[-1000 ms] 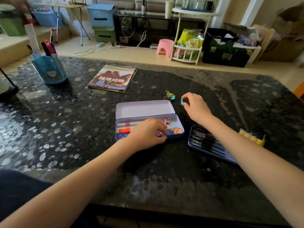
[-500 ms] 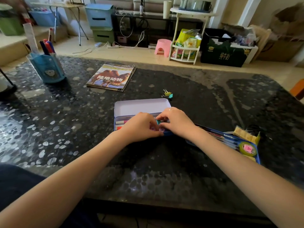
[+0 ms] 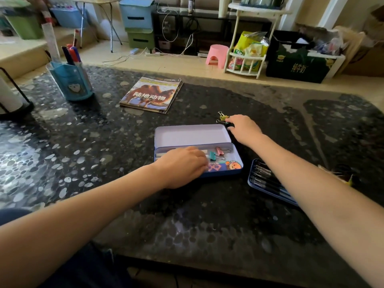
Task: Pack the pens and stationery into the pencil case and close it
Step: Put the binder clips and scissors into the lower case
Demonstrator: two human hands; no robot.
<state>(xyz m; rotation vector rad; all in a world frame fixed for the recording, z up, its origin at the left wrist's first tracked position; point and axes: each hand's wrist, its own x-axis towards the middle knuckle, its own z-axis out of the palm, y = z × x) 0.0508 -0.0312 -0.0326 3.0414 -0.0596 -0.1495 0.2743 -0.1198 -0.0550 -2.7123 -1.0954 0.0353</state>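
The blue tin pencil case (image 3: 232, 172) lies open in mid-table, its lid (image 3: 191, 135) flat behind it. Inside are a white pen (image 3: 160, 155), a teal binder clip (image 3: 213, 156) and a pink binder clip (image 3: 219, 151). My left hand (image 3: 184, 166) grips the case's front wall, covering its left half. My right hand (image 3: 243, 128) reaches past the lid's far right corner. Its fingertips pinch a small dark clip, mostly hidden, right next to a yellow binder clip (image 3: 223, 117) on the table.
A blue tray of dark pens (image 3: 266, 181) lies right of the case, partly under my right forearm. A magazine (image 3: 150, 95) lies behind the case. At far left stand a blue pen holder (image 3: 70, 82) and a black wire stand (image 3: 14, 104).
My right hand brought a teal clip into the case, then left it and reached back out to the clips beyond the lid. My left hand stayed on the case's front.
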